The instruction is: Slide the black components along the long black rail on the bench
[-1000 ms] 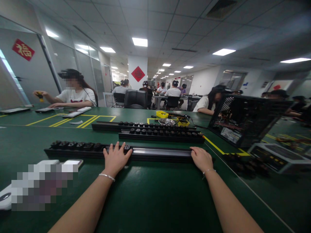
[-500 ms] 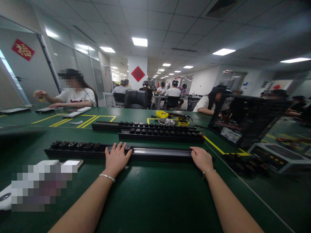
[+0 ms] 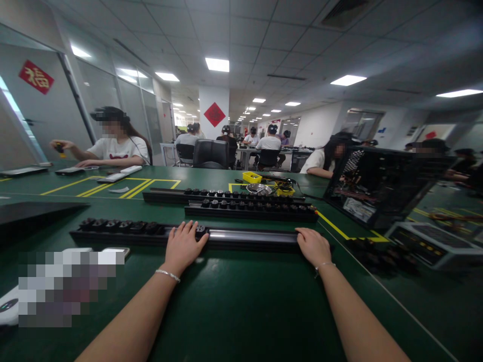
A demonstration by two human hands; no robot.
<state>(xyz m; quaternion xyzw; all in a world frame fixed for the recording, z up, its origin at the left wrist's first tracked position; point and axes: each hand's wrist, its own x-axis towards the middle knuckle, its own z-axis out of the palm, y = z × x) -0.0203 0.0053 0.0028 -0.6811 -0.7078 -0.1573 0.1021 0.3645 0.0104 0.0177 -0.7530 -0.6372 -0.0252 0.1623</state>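
Observation:
A long black power track (image 3: 249,237) lies crosswise on the green table, with several round socket modules (image 3: 124,226) along its left part and bare shiny rail on the right. My left hand (image 3: 184,250) bends over the track, its fingers and thumb closed about a socket module (image 3: 201,230) that shows beside the thumb. Part of that module is hidden under the fingers. At the track's right end, my right hand (image 3: 314,247) is closed on the rail, fingertips on its top. Two more black power tracks (image 3: 251,213) with socket modules lie just behind.
A pixelated white object (image 3: 56,286) lies at the left front. On the right stand an open computer case (image 3: 377,186) and a grey power supply unit (image 3: 433,244). Yellow bins (image 3: 251,177) and a metal dish (image 3: 259,189) sit behind the tracks. Co-workers sit around the table.
My left hand has slid slightly right along the track, together with the socket module beside its thumb. My right hand stays at the end. The co-worker's raised hand at left has shifted a little.

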